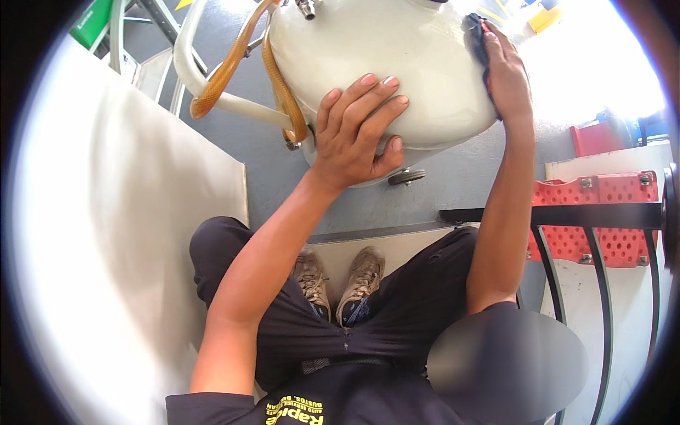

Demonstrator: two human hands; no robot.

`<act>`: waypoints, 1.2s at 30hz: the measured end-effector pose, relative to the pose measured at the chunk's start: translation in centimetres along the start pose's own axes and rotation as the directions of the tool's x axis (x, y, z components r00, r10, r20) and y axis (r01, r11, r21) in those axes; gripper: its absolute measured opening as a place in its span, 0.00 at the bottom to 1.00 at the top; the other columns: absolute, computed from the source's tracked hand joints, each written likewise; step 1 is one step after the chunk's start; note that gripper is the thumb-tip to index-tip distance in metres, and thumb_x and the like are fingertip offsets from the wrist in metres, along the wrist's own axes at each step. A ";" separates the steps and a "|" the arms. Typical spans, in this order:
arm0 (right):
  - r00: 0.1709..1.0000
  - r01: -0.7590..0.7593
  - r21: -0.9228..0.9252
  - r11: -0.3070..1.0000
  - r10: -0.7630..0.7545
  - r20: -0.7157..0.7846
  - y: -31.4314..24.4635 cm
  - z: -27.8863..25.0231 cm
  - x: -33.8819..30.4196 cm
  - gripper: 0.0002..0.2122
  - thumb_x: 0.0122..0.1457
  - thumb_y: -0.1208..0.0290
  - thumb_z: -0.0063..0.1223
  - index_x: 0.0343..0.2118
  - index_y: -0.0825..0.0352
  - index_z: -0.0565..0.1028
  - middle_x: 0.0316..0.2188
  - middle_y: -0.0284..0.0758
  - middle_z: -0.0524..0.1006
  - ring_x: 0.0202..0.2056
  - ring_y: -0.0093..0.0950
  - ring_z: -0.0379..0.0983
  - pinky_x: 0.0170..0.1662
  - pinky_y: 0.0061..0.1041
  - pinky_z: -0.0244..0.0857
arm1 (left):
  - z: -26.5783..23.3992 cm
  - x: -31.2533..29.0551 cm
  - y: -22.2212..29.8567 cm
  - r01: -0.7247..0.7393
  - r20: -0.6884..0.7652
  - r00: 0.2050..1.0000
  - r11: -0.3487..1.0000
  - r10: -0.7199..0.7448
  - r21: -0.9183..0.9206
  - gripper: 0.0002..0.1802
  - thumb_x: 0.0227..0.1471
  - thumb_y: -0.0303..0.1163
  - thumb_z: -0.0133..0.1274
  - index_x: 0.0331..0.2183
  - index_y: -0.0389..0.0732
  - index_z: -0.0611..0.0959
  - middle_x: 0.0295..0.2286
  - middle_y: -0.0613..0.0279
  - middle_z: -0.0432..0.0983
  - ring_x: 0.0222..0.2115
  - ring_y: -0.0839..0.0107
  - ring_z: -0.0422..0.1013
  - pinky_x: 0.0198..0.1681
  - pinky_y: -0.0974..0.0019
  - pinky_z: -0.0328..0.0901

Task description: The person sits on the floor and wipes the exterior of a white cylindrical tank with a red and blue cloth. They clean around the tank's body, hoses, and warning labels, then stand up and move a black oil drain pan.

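A cream-white rounded tank (432, 71) stands in front of me. My left hand (358, 134) rests on its near left side with the fingers spread, holding nothing. At the tank's right side, my right hand (508, 78) presses a dark cloth with red bits (476, 34) against the curved wall. Most of the cloth is hidden under the palm and fingers. An orange-brown hose (230, 71) hangs over the tank's pale tubular handle (248, 110), left of my left hand. A metal fitting (307, 8) sticks out near the top of the tank.
A small wheel (407, 177) shows beneath the tank on the grey floor (273, 191). A pale panel (142, 212) rises along my left. On my right are a black metal rail (567, 214) and a red perforated plastic piece (623, 244). Farther right sits a red box (598, 139).
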State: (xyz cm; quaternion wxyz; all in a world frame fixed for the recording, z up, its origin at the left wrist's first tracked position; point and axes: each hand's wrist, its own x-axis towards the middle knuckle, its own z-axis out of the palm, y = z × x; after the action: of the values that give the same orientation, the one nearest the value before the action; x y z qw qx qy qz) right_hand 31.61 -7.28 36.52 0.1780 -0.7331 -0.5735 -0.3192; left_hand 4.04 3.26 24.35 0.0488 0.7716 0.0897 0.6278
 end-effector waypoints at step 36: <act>0.991 -0.050 0.442 0.896 0.101 -0.092 -13.1 -3.1 -0.2 0.16 0.73 0.65 0.55 0.59 0.59 0.85 0.59 0.41 0.84 0.64 0.40 0.78 0.68 0.38 0.68 | -0.4 -0.4 -0.9 -0.008 -0.009 1.000 1.000 0.008 0.027 0.24 0.68 0.50 0.48 0.58 0.51 0.81 0.59 0.64 0.79 0.65 0.63 0.70 0.75 0.53 0.49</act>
State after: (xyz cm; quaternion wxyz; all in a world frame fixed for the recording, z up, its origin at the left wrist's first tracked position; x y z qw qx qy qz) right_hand 18.32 -5.69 37.27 0.3829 -0.6767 -0.5907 -0.2157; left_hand 3.52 4.09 23.87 0.0353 0.7696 0.0955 0.6304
